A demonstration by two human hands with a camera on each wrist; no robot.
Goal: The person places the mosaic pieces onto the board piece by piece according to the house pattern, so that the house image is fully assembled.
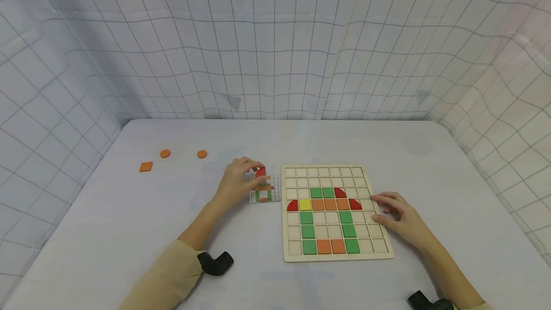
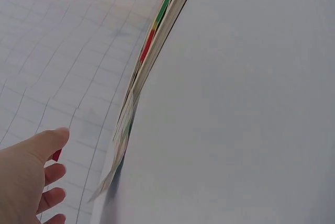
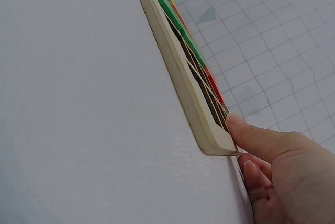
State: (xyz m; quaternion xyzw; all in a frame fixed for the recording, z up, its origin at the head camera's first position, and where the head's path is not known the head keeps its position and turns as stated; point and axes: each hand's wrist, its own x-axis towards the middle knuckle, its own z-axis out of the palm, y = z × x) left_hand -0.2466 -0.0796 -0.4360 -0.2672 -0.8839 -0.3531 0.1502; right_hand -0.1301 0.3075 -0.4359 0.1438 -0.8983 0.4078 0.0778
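Between thumb and fingertips my left hand [image 1: 232, 183] pinches a red piece [image 1: 260, 171], held above a small pattern card [image 1: 264, 195]; fingers hide part of its shape. Beside the card lies a wooden grid board [image 1: 336, 260]. Green squares [image 1: 307, 247], orange squares [image 1: 324, 246], a yellow square [image 1: 304, 204] and red quarter-circles [image 1: 340, 193] sit in some of its cells. My right hand [image 1: 402, 221] grips the board's right edge, its thumb [image 3: 256, 137] on top and other fingers curled at the side in the right wrist view.
Two orange discs [image 1: 202, 154] and an orange square [image 1: 146, 166] lie loose on the white table [image 1: 215, 133], toward the back left. Grid-patterned white cloth [image 1: 280, 61] hangs behind and along both sides. Each wrist wears a black device [image 1: 215, 263].
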